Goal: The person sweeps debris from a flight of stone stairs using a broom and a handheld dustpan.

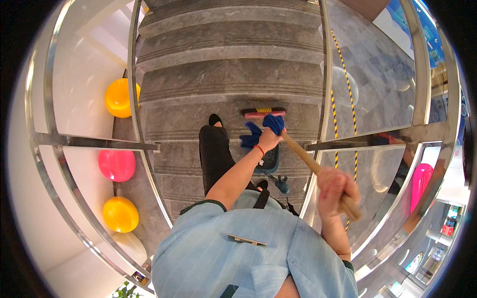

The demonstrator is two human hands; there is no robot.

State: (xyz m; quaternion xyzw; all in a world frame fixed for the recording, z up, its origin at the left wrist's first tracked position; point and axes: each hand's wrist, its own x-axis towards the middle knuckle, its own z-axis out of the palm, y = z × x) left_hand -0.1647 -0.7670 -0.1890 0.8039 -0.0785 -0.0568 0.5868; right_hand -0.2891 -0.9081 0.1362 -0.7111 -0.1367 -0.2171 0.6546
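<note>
My right hand (337,192) is closed around the upper end of a wooden broom handle (301,151). Lower on the same handle, my left hand (270,138), with a red band at its wrist, grips it together with a bunched blue cloth (274,124). A loose part of the cloth hangs to the left of that hand. Beyond it, the broom head (264,112), with pink, black and yellow parts, lies against a grey stair tread (179,115). Below my left forearm and hand, a dark dustpan (272,160) holds some whitish debris, partly hidden. Its handle (282,184) points towards me.
Grey stairs (231,52) stretch ahead between glass panels with metal rails (93,140) on both sides. Beyond the left glass are yellow (121,214) and pink (116,165) rounded objects. Yellow-black tape (344,70) marks the floor at right. My feet stand on different steps.
</note>
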